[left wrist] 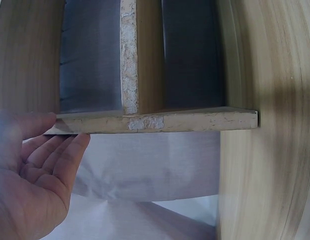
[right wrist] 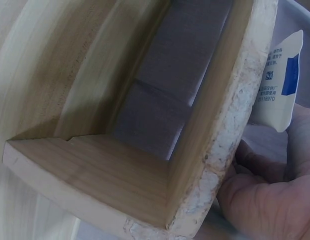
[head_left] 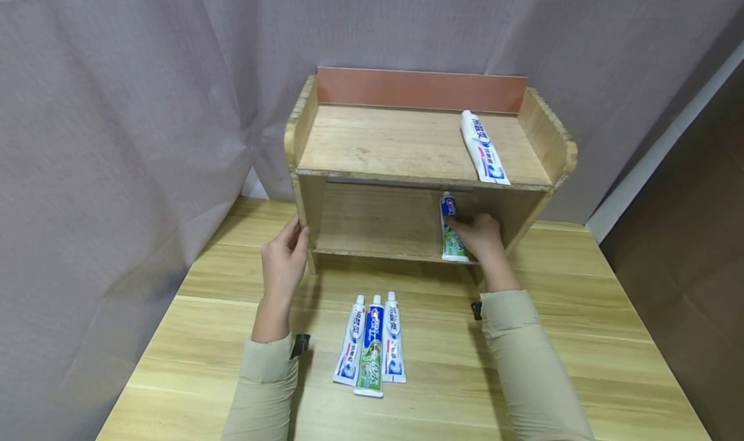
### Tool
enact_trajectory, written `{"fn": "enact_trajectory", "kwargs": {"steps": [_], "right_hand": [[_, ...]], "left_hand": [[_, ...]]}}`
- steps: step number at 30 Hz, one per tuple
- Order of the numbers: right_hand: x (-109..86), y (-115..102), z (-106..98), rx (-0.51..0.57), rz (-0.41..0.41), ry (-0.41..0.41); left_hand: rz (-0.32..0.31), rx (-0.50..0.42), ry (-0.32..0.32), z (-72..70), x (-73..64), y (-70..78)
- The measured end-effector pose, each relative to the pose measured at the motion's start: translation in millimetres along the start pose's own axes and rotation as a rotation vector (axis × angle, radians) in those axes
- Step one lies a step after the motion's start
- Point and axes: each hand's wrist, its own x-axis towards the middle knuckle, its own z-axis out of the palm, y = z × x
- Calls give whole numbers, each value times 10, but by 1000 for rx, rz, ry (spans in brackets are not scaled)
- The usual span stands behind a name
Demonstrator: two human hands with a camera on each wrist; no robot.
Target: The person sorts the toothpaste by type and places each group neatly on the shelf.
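Observation:
A small two-tier wooden shelf (head_left: 372, 218) stands on the table. My left hand (head_left: 283, 260) pinches the front edge of its left side panel (left wrist: 189, 122), thumb on the inner face and fingers on the outer one. Inside the lower tier, at the right, my right hand (head_left: 479, 237) holds a blue and green toothpaste tube (head_left: 455, 244), cap toward the back. In the right wrist view the tube's flat end (right wrist: 279, 85) shows by the board's rough edge; the fingertips are partly hidden. A white toothpaste tube (head_left: 485, 150) lies on the upper tier's right part.
In front of the shelf, three tubes lie side by side on the wooden table (head_left: 430, 409): a white tube (head_left: 351, 344), a blue and green tube (head_left: 372, 350) and another white tube (head_left: 394, 341). A grey curtain (head_left: 145, 105) hangs behind and at the left.

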Motion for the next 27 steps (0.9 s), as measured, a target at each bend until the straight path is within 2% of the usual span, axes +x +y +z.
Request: {"fn": "enact_trajectory", "kwargs": {"steps": [8,14,17,27], "right_hand": [[-36,25,-9,-28,-35,-6],[-91,27,-15,-65,-11,-19],[-118,20,-10,-92,-17,-6],[-163,2,15,-83,-39,23]], "left_hand": [[-4,5,7,0,-2,3],[-4,14,0,-1,-11,-18],[-11,17,-3,-4,-11,-13],[-9,24,-1,-7,2,-2]]}}
